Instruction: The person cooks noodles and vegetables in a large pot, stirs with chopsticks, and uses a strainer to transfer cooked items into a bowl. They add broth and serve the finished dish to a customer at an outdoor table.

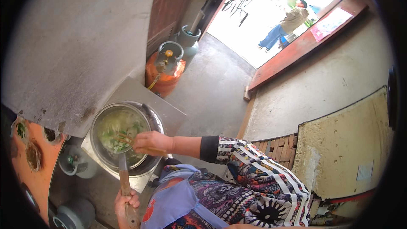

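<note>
My right hand [147,142] is closed around a pair of wooden chopsticks [124,137], whose tips reach into the pot among green leaves and pale pieces. Lower down, my left hand [126,205] grips the wooden handle of a ladle [124,182]. Its metal neck crosses the near rim of the pot, and its bowl lies partly hidden among the food beneath the chopsticks. Cloudy, pale yellow-green soup [108,124] with leafy greens fills the round metal pot [95,121], which sits on a stove [140,182].
An orange table [40,152] with small bowls stands at the left. Gas cylinders [76,161] stand below it; an orange cylinder [163,78] and a grey cylinder [188,42] stand beyond the stove. A person [292,19] is outside the open doorway, whose red door [296,48] is at the right.
</note>
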A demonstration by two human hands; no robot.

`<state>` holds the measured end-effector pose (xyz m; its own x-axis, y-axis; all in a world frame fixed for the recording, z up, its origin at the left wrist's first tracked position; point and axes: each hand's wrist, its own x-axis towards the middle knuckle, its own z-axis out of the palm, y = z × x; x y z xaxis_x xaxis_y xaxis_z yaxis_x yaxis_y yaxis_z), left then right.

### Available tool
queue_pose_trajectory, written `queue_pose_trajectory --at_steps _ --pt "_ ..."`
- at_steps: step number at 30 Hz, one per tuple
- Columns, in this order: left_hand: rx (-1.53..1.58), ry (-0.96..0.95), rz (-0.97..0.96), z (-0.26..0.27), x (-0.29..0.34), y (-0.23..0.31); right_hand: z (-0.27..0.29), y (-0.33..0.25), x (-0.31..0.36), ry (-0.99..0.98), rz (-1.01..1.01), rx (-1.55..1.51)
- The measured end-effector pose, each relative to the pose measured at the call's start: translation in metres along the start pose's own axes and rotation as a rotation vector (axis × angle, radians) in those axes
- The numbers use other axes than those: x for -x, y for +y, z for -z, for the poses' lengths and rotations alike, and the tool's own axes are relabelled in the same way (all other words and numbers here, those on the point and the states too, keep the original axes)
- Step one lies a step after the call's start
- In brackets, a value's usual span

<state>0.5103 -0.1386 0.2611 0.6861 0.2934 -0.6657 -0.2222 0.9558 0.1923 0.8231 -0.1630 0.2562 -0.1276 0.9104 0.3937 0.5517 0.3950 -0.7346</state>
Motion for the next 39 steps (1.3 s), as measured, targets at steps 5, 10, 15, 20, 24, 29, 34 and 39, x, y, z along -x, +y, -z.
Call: queue_pose_trajectory --at_steps 5,10,15,20,24,29,34,39 --pt "-0.048 0.002 -0.045 0.018 0.025 -0.010 0.025 -0.050 0.002 -0.046 0.084 -0.017" --pt "-0.150 -0.040 -0.073 0.017 0.046 -0.018 0.065 -0.066 0.003 0.037 -0.185 -0.053" --pt "-0.102 -0.061 -0.117 0.008 0.058 -0.021 0.109 -0.066 -0.003 0.346 -0.487 -0.378" --pt "-0.074 -0.084 -0.118 0.003 0.061 -0.021 0.154 -0.052 0.008 0.651 -0.469 -0.434" --pt "-0.045 -0.090 -0.108 0.004 0.063 -0.025 0.164 -0.048 0.014 0.665 -0.447 -0.512" --pt "-0.033 -0.089 -0.103 0.007 0.060 -0.028 0.132 -0.045 0.006 0.421 -0.467 -0.515" --pt "0.060 -0.142 -0.083 0.007 0.055 -0.029 0.115 -0.041 0.003 0.247 -0.544 -0.375" --pt "0.091 -0.142 -0.095 0.006 0.050 -0.032 0.119 -0.043 0.007 0.331 -0.463 -0.364"
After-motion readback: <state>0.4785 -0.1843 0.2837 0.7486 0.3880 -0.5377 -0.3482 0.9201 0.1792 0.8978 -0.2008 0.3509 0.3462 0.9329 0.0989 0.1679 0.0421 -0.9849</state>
